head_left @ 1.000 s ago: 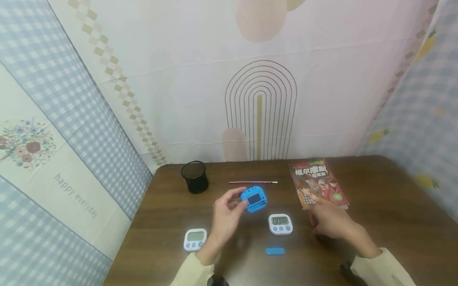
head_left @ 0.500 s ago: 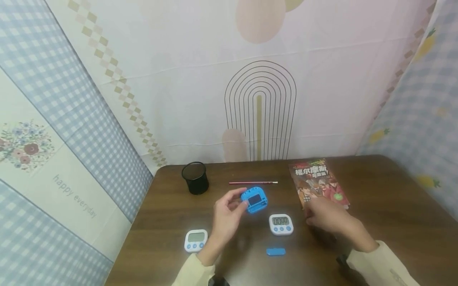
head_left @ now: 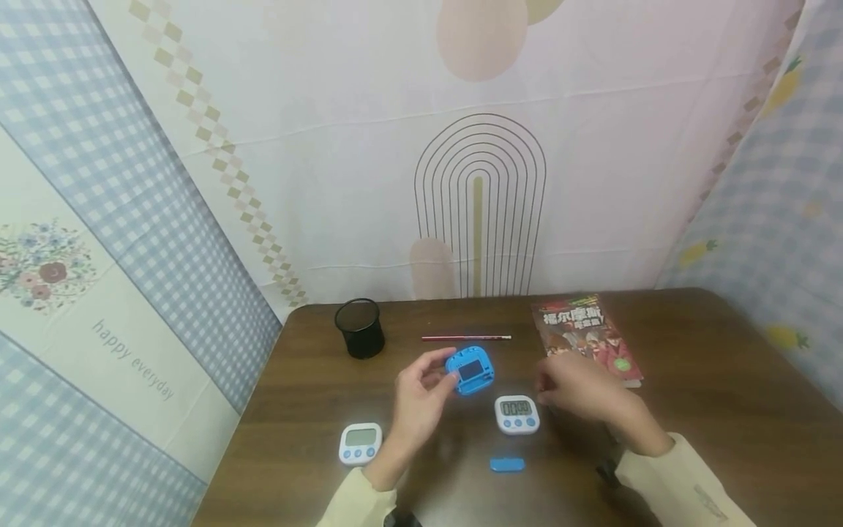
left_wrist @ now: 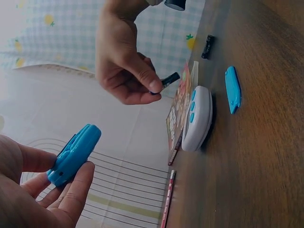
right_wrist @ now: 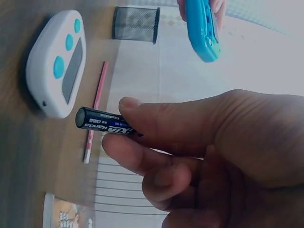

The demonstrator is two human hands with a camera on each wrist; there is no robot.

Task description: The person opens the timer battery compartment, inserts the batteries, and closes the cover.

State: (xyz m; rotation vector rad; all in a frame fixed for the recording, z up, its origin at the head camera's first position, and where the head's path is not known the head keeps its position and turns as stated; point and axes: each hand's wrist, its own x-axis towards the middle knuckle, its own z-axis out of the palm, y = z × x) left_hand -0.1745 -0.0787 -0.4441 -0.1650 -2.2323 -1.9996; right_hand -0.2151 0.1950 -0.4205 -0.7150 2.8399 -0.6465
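Above the table, my left hand (head_left: 419, 399) holds a digital timer (head_left: 470, 370) by its edge, between thumb and fingers. Its blue back faces up, with the battery compartment uncovered. My right hand (head_left: 586, 388) pinches a small black battery (right_wrist: 102, 120) between thumb and index finger, in the air to the right of the held timer and apart from it. A white timer (head_left: 516, 415) lies face up between the hands, showing zeros. In front of it is the blue battery cover (head_left: 507, 465). Another black battery (left_wrist: 207, 46) lies on the table in the left wrist view.
A second white timer (head_left: 361, 444) with a blank screen lies beside my left wrist. Toward the back of the table (head_left: 296, 395) are a black mesh pen holder (head_left: 360, 333), a red pencil (head_left: 466, 337) and a comic-style book (head_left: 593, 333). Patterned cloth hangs behind.
My right hand has moved left with the battery, from beside and over the book's lower edge toward the held timer. The left hand and its timer have barely shifted.
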